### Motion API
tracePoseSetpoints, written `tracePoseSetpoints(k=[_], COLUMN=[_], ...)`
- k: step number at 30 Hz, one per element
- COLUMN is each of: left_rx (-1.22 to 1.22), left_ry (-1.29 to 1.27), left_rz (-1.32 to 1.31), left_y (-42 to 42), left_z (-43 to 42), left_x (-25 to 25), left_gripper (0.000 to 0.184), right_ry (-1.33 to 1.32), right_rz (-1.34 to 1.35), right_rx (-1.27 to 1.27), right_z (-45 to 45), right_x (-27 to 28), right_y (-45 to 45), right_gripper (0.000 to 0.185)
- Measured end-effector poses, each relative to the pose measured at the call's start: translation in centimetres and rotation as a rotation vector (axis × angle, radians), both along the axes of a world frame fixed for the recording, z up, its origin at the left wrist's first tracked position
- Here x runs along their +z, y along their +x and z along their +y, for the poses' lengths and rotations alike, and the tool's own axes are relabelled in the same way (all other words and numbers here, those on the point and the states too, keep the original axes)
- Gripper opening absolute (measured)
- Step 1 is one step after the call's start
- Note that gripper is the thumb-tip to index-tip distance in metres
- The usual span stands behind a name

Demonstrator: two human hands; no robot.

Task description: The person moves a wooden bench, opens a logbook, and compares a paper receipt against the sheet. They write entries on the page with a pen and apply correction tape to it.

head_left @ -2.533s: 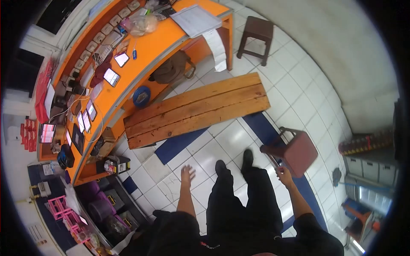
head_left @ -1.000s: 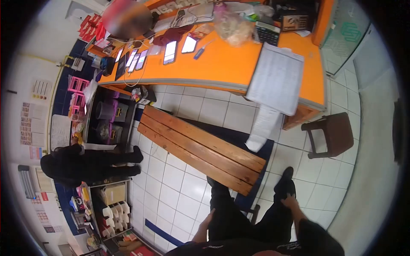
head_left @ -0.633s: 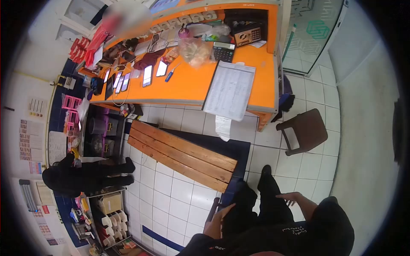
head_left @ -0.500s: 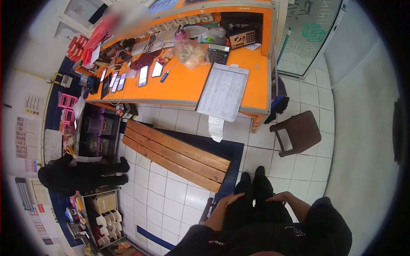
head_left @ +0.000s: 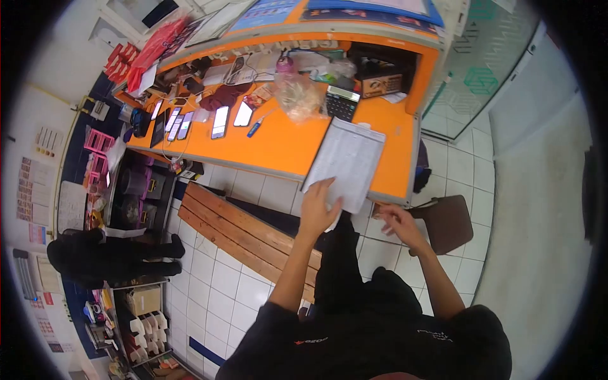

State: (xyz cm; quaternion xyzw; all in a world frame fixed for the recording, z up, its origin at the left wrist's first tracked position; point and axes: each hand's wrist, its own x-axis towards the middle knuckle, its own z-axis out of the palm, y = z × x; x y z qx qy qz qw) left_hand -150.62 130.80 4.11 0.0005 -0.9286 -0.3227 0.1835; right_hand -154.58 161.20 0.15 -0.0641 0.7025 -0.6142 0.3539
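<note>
A clipboard with printed sheets [head_left: 349, 155] lies at the front right of the orange desk [head_left: 253, 149], overhanging its edge. My left hand [head_left: 318, 208] is at the clipboard's lower left corner, fingers stretched and thumb apart; whether it presses on the sheets I cannot tell. Off the desk's front edge, to the right of the clipboard, my right hand [head_left: 400, 226] hangs in the air with loosely bent fingers apart and nothing in them. Behind the clipboard are a black calculator [head_left: 342, 103] and a clear plastic bag [head_left: 299, 98].
Several phones, one of them a lit phone [head_left: 220, 122], and a blue screwdriver [head_left: 254, 128] lie further left on the desk. Below stands a wooden bench [head_left: 240, 234]. A brown chair [head_left: 448, 223] is at the right, and a person in black [head_left: 114, 256] is at the left shelves.
Both my hands have come up from my thighs and reached forward to the desk edge, the left one to the clipboard. My body is closer to the desk.
</note>
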Motion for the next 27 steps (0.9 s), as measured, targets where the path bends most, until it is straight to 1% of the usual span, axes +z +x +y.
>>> tracePoseSetpoints(k=[1, 2, 4, 5, 6, 7, 8, 10, 11, 12, 14, 15, 16, 17, 18, 19, 20, 21, 22, 23, 24, 25, 26, 27], left_rx=[-0.088, -0.097, -0.074, -0.079, -0.165, -0.257, -0.259, -0.401, -0.395, -0.368, -0.382, -0.36, -0.378, -0.396, -0.371, -0.395, -0.403, -0.426, -0.395, -0.408, -0.399, -0.39, -0.42, -0.321], left_ry=[-0.092, -0.087, -0.363, -0.353, -0.367, -0.373, -0.352, -0.218, -0.192, -0.181, -0.07, -0.067, -0.071, -0.075, -0.074, -0.06, -0.05, 0.023, 0.066, 0.061, 0.046, -0.034, -0.079, -0.08], left_rz=[0.012, 0.014, -0.307, -0.316, -0.413, -0.525, -0.543, -0.446, -0.405, -0.429, -0.294, -0.296, -0.308, -0.324, -0.333, -0.325, -0.31, -0.163, -0.025, 0.012, 0.043, -0.056, -0.152, -0.157], left_y=[-1.9, -3.0, -4.9, -4.5, -5.4, -6.3, -6.7, -6.6, -6.9, -6.6, -6.8, -7.1, -7.2, -7.2, -6.9, -6.8, -7.2, -7.2, -6.8, -7.1, -7.3, -6.9, -6.9, -6.2], left_z=[-1.1, -1.5, -1.9, -2.7, -3.7, -4.9, -6.3, -8.9, -9.6, -10.0, -10.4, -10.6, -10.7, -10.8, -10.7, -10.7, -10.6, -9.8, -9.1, -7.5, -7.8, -9.0, -9.6, -9.8], left_x=[-0.2, -0.3, -1.4, -0.8, 0.7, 1.4, 0.6, -0.7, -1.2, -2.2, -4.2, -3.7, -3.0, -2.5, -2.5, -2.6, -2.9, -5.0, -8.0, -10.7, -12.8, -11.7, -9.4, -8.7], left_gripper=[0.076, 0.076, 0.111, 0.111, 0.122, 0.134, 0.134, 0.139, 0.126, 0.126, 0.11, 0.11, 0.101, 0.092, 0.092, 0.087, 0.082, 0.081, 0.08, 0.079, 0.079, 0.075, 0.072, 0.072], right_ry=[-0.046, -0.041, 0.077, 0.051, 0.054, 0.131, 0.219, 0.269, 0.286, 0.289, 0.432, 0.338, 0.331, 0.405, 0.477, 0.463, 0.486, 0.328, 0.183, 0.067, 0.12, 0.258, 0.344, 0.401], right_rz=[0.061, 0.063, 0.108, 0.111, 0.128, 0.157, 0.17, 0.13, 0.112, 0.095, 0.33, 0.234, 0.236, 0.304, 0.369, 0.371, 0.506, 0.355, 0.183, 0.007, -0.119, -0.182, -0.202, -0.202], right_rx=[-0.146, -0.155, -0.33, -0.278, -0.278, -0.385, -0.484, -0.464, -0.462, -0.429, -0.386, -0.375, -0.353, -0.342, -0.326, -0.293, -0.217, -0.156, -0.107, -0.067, -0.132, -0.241, -0.297, -0.296], right_z=[-2.3, -4.3, -8.3, -8.5, -9.8, -10.7, -11.0, -11.2, -11.9, -11.9, -10.8, -10.7, -10.8, -10.8, -10.8, -9.7, -7.3, -6.4, -5.1, -3.5, -5.2, -8.0, -9.6, -10.3], right_x=[0.0, 0.0, -1.0, -4.0, -4.3, -4.7, -5.1, -3.7, -3.3, -3.7, -5.2, -4.5, -4.1, -3.7, -3.4, -3.8, -5.3, -5.7, -6.1, -6.5, -5.8, -3.8, -2.1, -1.1], right_y=[-1.2, -2.3, -5.6, -7.2, -8.8, -8.8, -8.2, -8.3, -8.6, -8.5, -8.8, -9.0, -9.4, -9.6, -9.4, -9.2, -9.5, -10.2, -10.8, -11.4, -12.7, -12.6, -12.5, -12.4], right_gripper=[0.038, 0.038, 0.038, 0.035, 0.035, 0.028, 0.023, 0.023, 0.024, 0.024, 0.023, 0.022, 0.022, 0.022, 0.022, 0.022, 0.019, 0.016, 0.016, 0.021, 0.024, 0.028, 0.032, 0.036])
